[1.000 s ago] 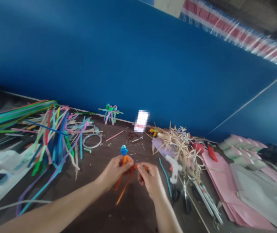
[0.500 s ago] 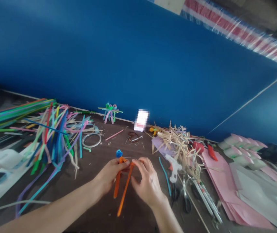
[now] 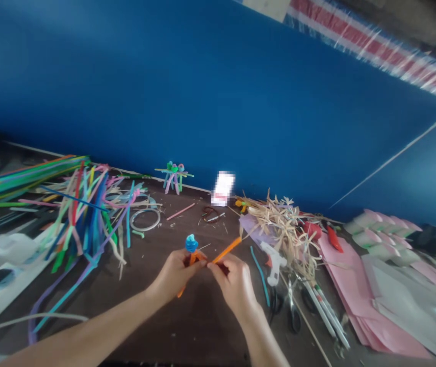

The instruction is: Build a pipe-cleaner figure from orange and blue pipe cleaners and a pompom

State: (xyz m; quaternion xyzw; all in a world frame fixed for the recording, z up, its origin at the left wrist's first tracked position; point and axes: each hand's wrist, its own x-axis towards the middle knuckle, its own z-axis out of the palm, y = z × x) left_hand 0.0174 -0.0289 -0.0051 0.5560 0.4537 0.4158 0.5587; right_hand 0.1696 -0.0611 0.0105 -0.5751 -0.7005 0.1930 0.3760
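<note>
My left hand (image 3: 175, 275) pinches a small pipe-cleaner figure with a blue coiled top (image 3: 191, 243) and an orange lower part, most of it covered by my fingers. An orange tip pokes out below that hand. Right beside it, my right hand (image 3: 236, 280) is closed on an orange pipe cleaner (image 3: 228, 250), whose free end slants up and to the right. The fingertips of both hands nearly meet, and how the orange strands join there is hidden. Behind the hands stands a figure of green, pink and purple pipe cleaners (image 3: 173, 178).
Bundled pipe cleaners (image 3: 95, 219) and a white power strip (image 3: 7, 295) lie left. A clear tape roll (image 3: 145, 219) and a blurred bright phone-like rectangle (image 3: 223, 188) are ahead. Right are dried straw pieces (image 3: 279, 219), a white glue gun (image 3: 275, 265), scissors (image 3: 293, 311) and pink sheets (image 3: 355, 285).
The long orange strand hung down between my hands and now points up and right from my right hand. My right hand's fingers, spread half a second ago, have closed on it.
</note>
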